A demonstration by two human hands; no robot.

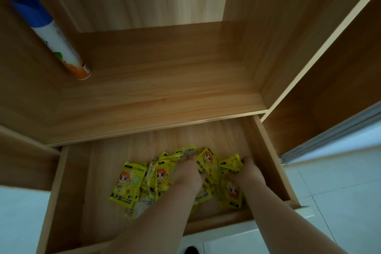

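Note:
Several yellow snack packets [128, 183] with a red-haired cartoon figure lie heaped in an open wooden drawer [68, 192]. Both my arms reach down into it. My left hand [188, 173] sits in the middle of the heap, with its fingers curled down into the packets and its thumb against an upright packet [207, 160]. My right hand [250, 171] is at the heap's right end, near the drawer's right wall, and its fingers curl over a packet [229, 164]. The fingertips of both hands are buried among the packets.
Above the drawer is a wooden shelf [154, 93] in a cabinet. A spray can [55, 37] with a blue cap stands at the shelf's left. A cabinet partition [309, 57] rises on the right, with white floor tiles [340, 181] beyond it.

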